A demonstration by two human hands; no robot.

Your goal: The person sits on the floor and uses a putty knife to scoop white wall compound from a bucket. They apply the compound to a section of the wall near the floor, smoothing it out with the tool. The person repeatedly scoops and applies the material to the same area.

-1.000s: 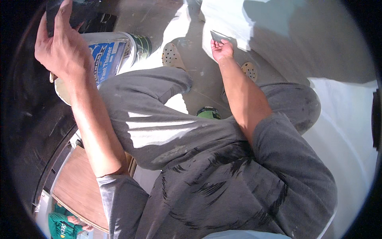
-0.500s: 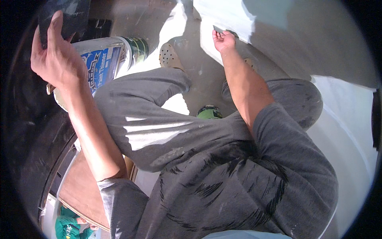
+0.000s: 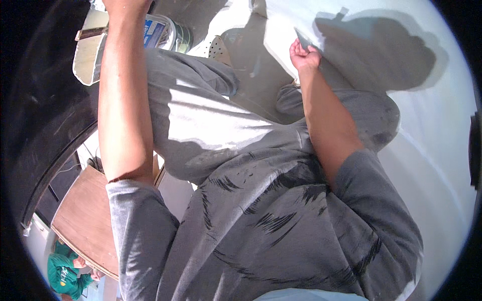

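Observation:
My right hand [image 3: 305, 55] is up at the white surface [image 3: 281, 40], its fingers bent around a thin, flat grey piece [image 3: 302, 39] with a pointed corner. I cannot make out its exact kind. Along the left, my left forearm [image 3: 125, 100] reaches up to the top edge. Only the wrist end of my left hand [image 3: 128, 4] shows there, and its fingers are cut off by the frame. Close to that forearm is a pale container [image 3: 89, 62] with a brown strip [image 3: 93, 33] across it. A bucket with a blue label [image 3: 152, 32] is partly behind the arm.
My bent legs [image 3: 201, 110] spread across the middle, with a beige clog [image 3: 216, 50] on one foot. A large shadow [image 3: 386, 50] falls on the white surface. At lower left are a brown board [image 3: 88, 215] and another person in a green top [image 3: 65, 273].
My left hand has moved up and right, almost out of the picture. My right hand has shifted slightly right and down in view, the flat piece still in it. The view itself has shifted.

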